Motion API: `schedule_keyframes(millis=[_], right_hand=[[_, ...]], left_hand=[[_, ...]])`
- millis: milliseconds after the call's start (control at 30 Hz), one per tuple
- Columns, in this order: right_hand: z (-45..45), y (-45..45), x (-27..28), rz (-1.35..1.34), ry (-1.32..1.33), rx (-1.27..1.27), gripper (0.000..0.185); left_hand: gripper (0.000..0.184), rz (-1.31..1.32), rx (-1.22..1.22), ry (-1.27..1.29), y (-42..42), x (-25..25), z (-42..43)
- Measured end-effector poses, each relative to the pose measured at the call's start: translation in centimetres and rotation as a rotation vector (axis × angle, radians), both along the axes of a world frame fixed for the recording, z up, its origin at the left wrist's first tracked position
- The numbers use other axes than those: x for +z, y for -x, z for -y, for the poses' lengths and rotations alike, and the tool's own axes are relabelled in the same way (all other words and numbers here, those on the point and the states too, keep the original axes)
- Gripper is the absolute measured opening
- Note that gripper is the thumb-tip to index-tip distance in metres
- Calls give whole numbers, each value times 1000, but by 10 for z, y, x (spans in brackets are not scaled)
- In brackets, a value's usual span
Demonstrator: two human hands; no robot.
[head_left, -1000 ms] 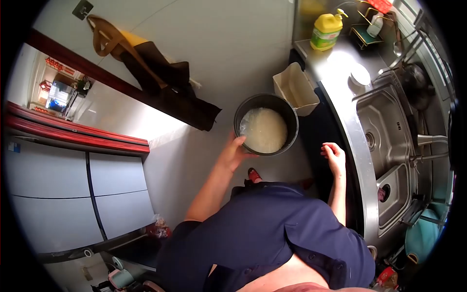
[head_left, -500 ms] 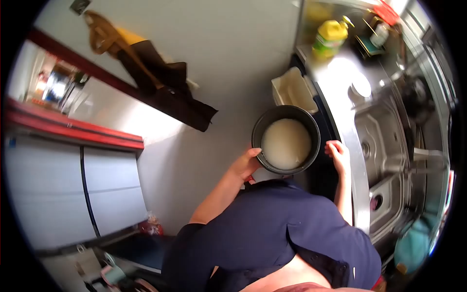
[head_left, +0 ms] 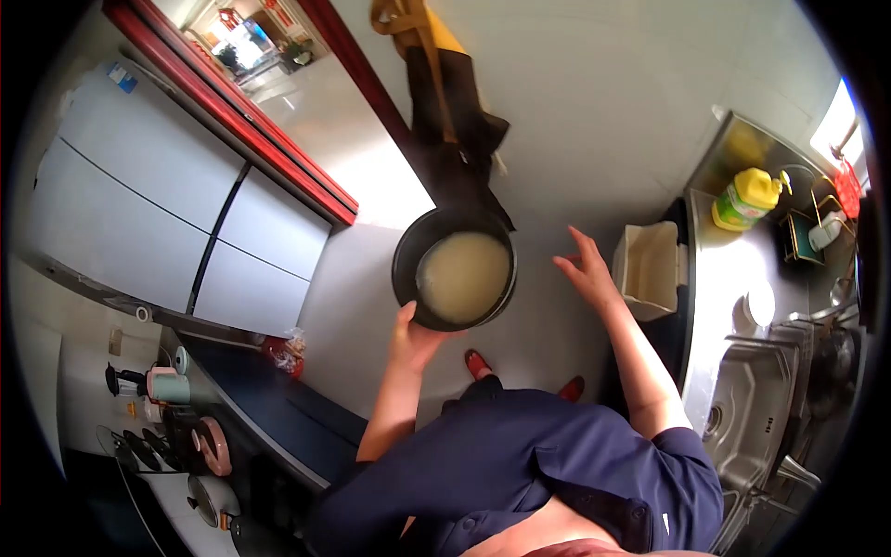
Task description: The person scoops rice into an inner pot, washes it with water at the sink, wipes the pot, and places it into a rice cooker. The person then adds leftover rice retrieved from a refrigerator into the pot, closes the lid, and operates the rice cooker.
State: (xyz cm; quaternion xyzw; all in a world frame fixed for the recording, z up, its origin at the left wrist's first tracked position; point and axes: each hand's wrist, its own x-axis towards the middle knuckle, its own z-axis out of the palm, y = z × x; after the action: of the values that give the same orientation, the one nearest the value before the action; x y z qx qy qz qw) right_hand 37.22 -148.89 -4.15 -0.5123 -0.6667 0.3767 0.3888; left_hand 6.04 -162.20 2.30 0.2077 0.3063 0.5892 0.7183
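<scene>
A dark round rice cooker inner pot [head_left: 405, 269] is held in front of my body, above the floor. Cloudy whitish liquid [head_left: 464, 278] fills its lower part; whether grains lie beneath cannot be made out. My left hand [head_left: 414, 342] grips the near left side of the pot, thumb at the rim and the other fingers mostly hidden under it. Off to the pot's right, my right hand [head_left: 588, 269] hangs in the air with fingers apart, holding nothing. It is nearest to a cream plastic bin [head_left: 647, 269] beside the counter.
On the right runs a steel counter with a sink [head_left: 752, 390], a yellow detergent bottle [head_left: 745, 200] and a white bowl [head_left: 760, 304]. To the left stand a pale refrigerator [head_left: 139, 204] and a counter holding a lidded pot [head_left: 212, 501]. Dark aprons [head_left: 445, 102] hang by the red-framed doorway.
My body has turned left, away from the sink, with the pot carried along in my left hand. My right hand has moved away from the counter edge and its fingers have spread.
</scene>
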Motion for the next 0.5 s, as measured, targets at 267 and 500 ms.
schedule_keyframes(millis=[267,500], right_hand=[[-186,154,58,-46,-554,-210,48],[-203,319,120,387,-939,320,15]], left_hand=[[69,-76,203,12,142,-15,13],[65,-9,302,70,186,-12,2]])
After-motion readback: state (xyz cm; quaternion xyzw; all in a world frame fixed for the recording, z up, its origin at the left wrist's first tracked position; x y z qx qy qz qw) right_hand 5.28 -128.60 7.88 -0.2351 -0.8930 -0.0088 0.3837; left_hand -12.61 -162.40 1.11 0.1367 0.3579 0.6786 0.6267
